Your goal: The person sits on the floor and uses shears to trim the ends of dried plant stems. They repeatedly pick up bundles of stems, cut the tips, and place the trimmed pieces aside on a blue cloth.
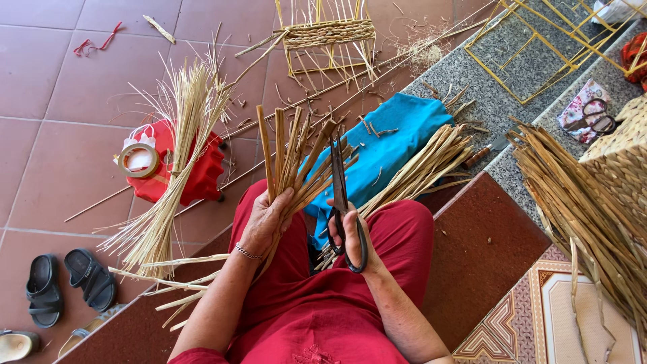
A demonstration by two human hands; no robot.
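My left hand (266, 222) grips a bundle of dry brown reed strips (293, 158) that fan upward over my red-clothed lap. My right hand (354, 236) holds a pair of long dark scissors (339, 185) by the handles, blades pointing up beside the tips of the strips. More reed strips (418, 172) lie across a blue cloth (391, 138) just beyond my knees.
A sheaf of pale straw (178, 148) leans over a red plastic stool (192, 172) bearing a tape roll (139, 160). A half-woven frame (327, 37) and yellow wire frames (539, 40) lie ahead. A reed pile (586, 209) and woven basket (620, 158) are at right, sandals (67, 283) at left.
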